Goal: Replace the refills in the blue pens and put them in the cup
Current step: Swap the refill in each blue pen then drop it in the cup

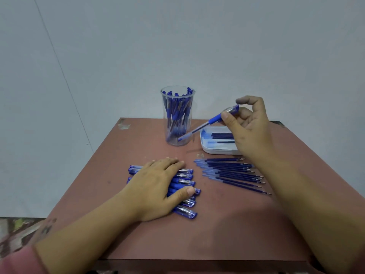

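Note:
A clear plastic cup [177, 123] stands at the back of the table, filled with several blue pens. My right hand [248, 123] pinches one capped blue pen [205, 125] in the air to the right of the cup, its far end slanting down toward the cup's lower wall. A row of several blue pens [187, 182] lies at the middle left of the table. My left hand [158, 184] rests flat on that row with straight fingers. Several loose dark blue refills [233, 173] lie fanned out to the right of the pens.
A white shallow tray [215, 150] holding a few refills sits at the back right, under my right hand. The reddish-brown table [197, 234] has a chipped far left corner. A pale wall rises behind it, and patterned floor shows at lower left.

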Demonstrator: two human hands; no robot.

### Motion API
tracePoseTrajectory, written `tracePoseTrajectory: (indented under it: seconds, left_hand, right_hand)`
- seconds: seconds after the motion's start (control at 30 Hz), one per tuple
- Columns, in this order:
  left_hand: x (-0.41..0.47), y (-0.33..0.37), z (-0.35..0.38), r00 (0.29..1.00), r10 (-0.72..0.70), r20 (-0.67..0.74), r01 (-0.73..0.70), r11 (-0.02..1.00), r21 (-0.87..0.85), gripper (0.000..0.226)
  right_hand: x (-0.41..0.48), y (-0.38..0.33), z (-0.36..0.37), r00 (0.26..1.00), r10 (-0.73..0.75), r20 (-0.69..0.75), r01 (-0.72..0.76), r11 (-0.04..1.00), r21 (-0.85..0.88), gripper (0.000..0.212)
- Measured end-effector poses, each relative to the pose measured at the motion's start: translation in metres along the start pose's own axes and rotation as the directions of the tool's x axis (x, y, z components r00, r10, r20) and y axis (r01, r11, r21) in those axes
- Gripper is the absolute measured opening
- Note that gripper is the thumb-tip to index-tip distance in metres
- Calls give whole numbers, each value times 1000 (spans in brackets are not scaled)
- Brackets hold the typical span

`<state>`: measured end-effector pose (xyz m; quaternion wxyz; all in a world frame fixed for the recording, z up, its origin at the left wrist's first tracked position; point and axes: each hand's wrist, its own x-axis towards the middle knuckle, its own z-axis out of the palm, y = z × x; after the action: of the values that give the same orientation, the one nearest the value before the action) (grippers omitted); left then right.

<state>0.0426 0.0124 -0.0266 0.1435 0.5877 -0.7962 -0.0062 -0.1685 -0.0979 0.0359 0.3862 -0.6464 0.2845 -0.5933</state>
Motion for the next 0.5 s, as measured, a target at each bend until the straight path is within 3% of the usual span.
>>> tracePoseTrajectory:
  seconds: [0.17,0.37,0.5]
  left_hand:
    - [2,-3,4,1000,-24,-18,24,999,-27,85]
    - [2,-4,6,999,-38,-32,36,998,-54,81]
    - [1,-3,7,998,-42,-42,39,998,-56,80]
  right_hand:
    - [20,-17,18,988,-122,-92,128,990,55,34]
    - [57,-24,30,913,-233,-334,271,960,72,31]
    - [73,-9,47,921,-318,-225,285,944,-167,31]
